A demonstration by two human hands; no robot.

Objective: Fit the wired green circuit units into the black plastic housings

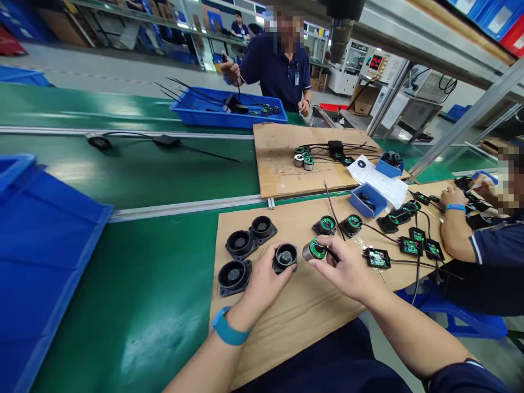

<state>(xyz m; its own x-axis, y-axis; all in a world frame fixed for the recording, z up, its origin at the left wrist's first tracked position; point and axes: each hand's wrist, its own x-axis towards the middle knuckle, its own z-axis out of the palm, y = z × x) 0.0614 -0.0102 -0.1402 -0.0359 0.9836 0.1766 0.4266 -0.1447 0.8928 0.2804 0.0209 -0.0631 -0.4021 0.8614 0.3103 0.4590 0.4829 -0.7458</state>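
Both grips are closed on parts: the left hand (262,278) pinches a black fan housing (285,257), the right hand (347,270) holds a small metal cylinder with a green board (314,250) on its end. They meet above the cardboard sheet (295,311) on the green counter (143,305), near three more housings (241,244). The housing looks light, stiff plastic, best held by its rim, its opening facing up. The cylinder seems heavier and smooth, its board fragile; its long axis lies flat, pointing left.
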